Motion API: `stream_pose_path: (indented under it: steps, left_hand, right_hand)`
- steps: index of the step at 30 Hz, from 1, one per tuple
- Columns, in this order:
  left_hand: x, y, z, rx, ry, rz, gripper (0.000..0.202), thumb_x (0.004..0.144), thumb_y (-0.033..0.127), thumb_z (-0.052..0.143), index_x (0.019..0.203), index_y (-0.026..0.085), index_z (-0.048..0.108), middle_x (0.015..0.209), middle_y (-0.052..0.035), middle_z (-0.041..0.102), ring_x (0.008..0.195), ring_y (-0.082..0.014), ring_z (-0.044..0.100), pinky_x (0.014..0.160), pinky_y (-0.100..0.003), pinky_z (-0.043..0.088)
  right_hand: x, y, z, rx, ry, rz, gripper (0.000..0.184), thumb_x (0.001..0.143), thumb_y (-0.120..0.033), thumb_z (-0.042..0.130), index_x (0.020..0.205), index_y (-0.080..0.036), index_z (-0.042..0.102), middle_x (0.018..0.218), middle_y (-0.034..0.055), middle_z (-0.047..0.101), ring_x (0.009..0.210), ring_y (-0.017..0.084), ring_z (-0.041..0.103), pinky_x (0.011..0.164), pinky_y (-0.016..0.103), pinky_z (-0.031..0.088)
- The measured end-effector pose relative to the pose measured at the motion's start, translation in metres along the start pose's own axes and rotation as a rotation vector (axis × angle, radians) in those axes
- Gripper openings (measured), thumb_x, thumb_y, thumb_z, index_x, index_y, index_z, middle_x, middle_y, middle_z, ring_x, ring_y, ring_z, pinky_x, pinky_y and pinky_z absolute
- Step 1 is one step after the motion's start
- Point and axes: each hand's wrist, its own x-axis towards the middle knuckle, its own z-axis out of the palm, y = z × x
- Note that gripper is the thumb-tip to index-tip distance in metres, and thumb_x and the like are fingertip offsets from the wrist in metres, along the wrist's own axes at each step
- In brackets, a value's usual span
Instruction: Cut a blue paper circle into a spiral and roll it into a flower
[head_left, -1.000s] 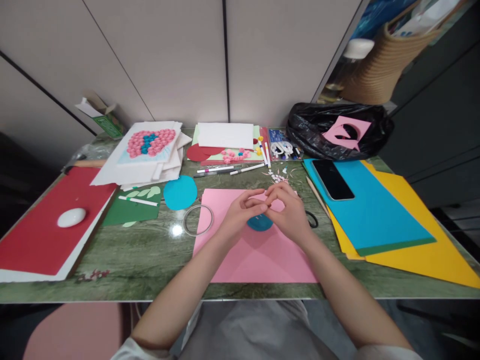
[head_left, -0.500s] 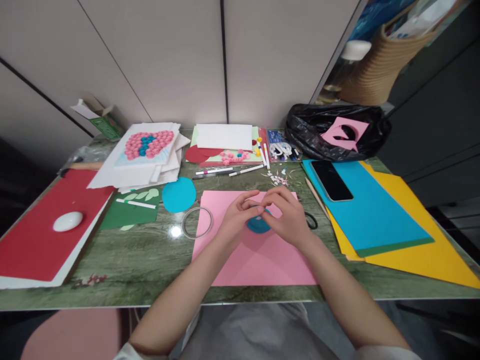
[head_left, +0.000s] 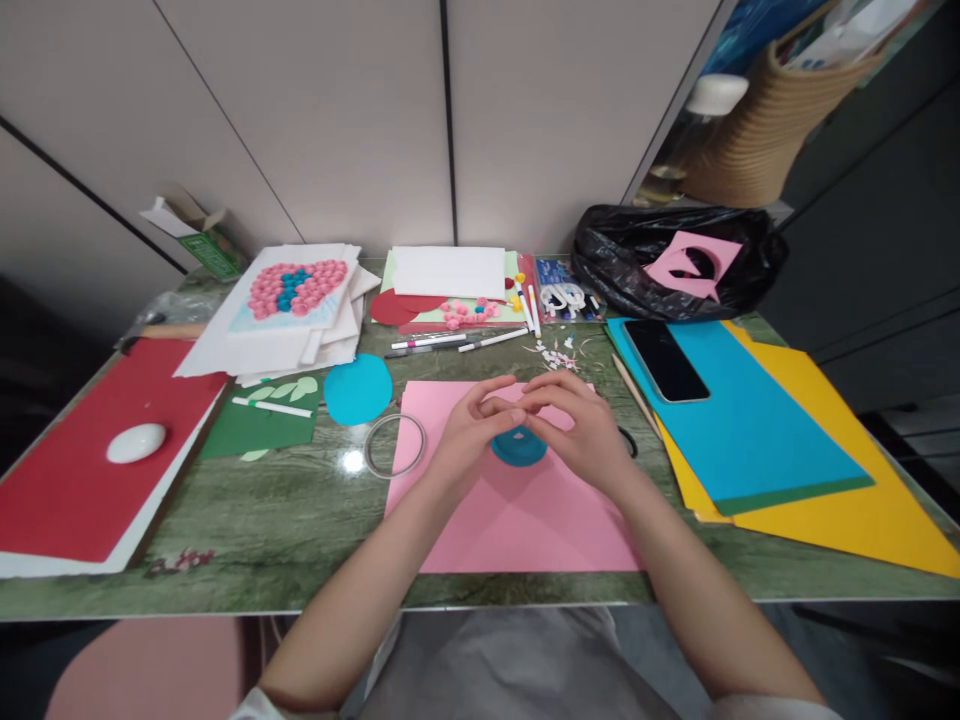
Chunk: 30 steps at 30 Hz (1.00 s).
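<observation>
Over a pink sheet (head_left: 495,525), my left hand (head_left: 480,425) and my right hand (head_left: 574,425) meet at the fingertips. Thumb and fingers of each are drawn together in a pinch; anything small between them is hidden. Just below the fingertips is a round blue object (head_left: 519,450) with a small white spot on it, partly covered by my fingers. Whether it rests on the sheet or is touched by them, I cannot tell. A thin grey ring (head_left: 367,452) overlaps the sheet's left edge. Dark scissor-like loops (head_left: 630,442) show beyond my right hand.
Left are a blue paper circle (head_left: 358,390), green paper (head_left: 262,430) with a pen, and red sheets (head_left: 82,480) under a white oval object (head_left: 136,443). Right, a phone (head_left: 666,360) lies on blue sheets (head_left: 765,430). A black bag (head_left: 615,260) stands behind, near several pens (head_left: 493,340).
My right hand has shifted slightly right, and its fingers have lifted a little off the round blue object, which shows slightly more. My left hand stays nearly in place.
</observation>
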Motion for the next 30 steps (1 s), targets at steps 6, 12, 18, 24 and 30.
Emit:
stream_pose_path:
  steps: [6, 12, 18, 24, 30]
  left_hand:
    - [0.0028, -0.0042, -0.0026, 0.021, 0.017, 0.022, 0.050, 0.062, 0.019, 0.080, 0.108, 0.017, 0.062, 0.079, 0.0001, 0.069, 0.074, -0.0109, 0.061, 0.075, -0.025, 0.042]
    - [0.0005, -0.0035, 0.0005, 0.016, -0.019, 0.012, 0.051, 0.060, 0.016, 0.080, 0.108, 0.018, 0.062, 0.085, -0.0018, 0.071, 0.079, -0.0133, 0.063, 0.077, -0.027, 0.044]
    - [-0.0020, -0.0037, 0.0025, 0.050, -0.100, 0.004, 0.046, 0.062, 0.017, 0.080, 0.105, 0.019, 0.063, 0.085, -0.0027, 0.070, 0.083, -0.0168, 0.065, 0.078, -0.029, 0.044]
    - [-0.0034, -0.0052, 0.0038, 0.049, -0.145, 0.000, 0.046, 0.064, 0.019, 0.078, 0.107, 0.017, 0.063, 0.086, -0.0037, 0.069, 0.082, -0.0157, 0.063, 0.076, -0.028, 0.042]
    - [-0.0032, -0.0066, 0.0047, 0.021, -0.123, -0.028, 0.046, 0.062, 0.019, 0.079, 0.105, 0.018, 0.065, 0.080, -0.0011, 0.068, 0.076, -0.0136, 0.061, 0.072, -0.025, 0.040]
  right_hand:
    - [-0.0011, 0.0059, 0.0050, 0.028, -0.109, -0.055, 0.026, 0.093, -0.017, 0.047, 0.109, -0.029, 0.064, 0.109, 0.0058, 0.058, 0.104, 0.018, 0.058, 0.088, 0.034, 0.049]
    - [-0.0014, 0.0032, 0.0068, -0.020, 0.046, -0.042, 0.022, 0.087, -0.013, 0.055, 0.098, -0.027, 0.067, 0.101, 0.0047, 0.059, 0.098, 0.018, 0.059, 0.085, 0.035, 0.049]
    - [-0.0001, -0.0002, 0.0046, -0.007, 0.153, 0.003, 0.015, 0.076, -0.009, 0.066, 0.077, -0.023, 0.062, 0.092, 0.0016, 0.058, 0.090, 0.018, 0.060, 0.081, 0.034, 0.048]
    - [-0.0006, -0.0014, 0.0061, 0.001, 0.136, 0.024, 0.018, 0.072, -0.008, 0.066, 0.070, -0.022, 0.055, 0.087, 0.0002, 0.056, 0.085, 0.017, 0.058, 0.076, 0.031, 0.046]
    - [-0.0013, -0.0037, 0.0078, 0.001, 0.129, 0.027, 0.018, 0.074, -0.012, 0.065, 0.069, -0.023, 0.052, 0.086, 0.0014, 0.056, 0.084, 0.018, 0.059, 0.074, 0.032, 0.046]
